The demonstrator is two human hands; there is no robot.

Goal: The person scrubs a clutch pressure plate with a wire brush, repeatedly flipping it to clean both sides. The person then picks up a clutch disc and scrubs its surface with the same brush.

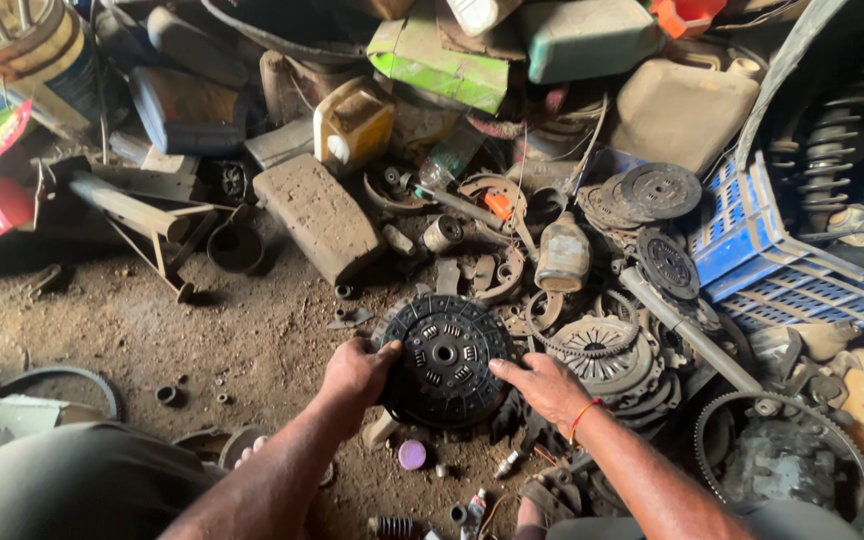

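Both hands on a clutch disc, dirt floor, scrap parts all round.

Clutch disc (445,358), dark, round, with springs ringed about a splined hub, lies low centre on the dirt floor (242,330), resting at the near edge of the parts heap. Left hand (355,372) grips its left rim, thumb over the face, fingers curled under. Right hand (544,385) lies flat and spread on the lower right rim, fingertips touching the face; an orange thread band (582,415) circles that wrist. Just right of the disc: a toothed pressure plate (602,350) and a long metal shaft (687,328). Further back: two smaller discs (660,190), a yellow jerrycan (352,125), a grey block (320,215), a blue plastic crate (772,250). Small purple cap (412,455) on the floor just below the disc.
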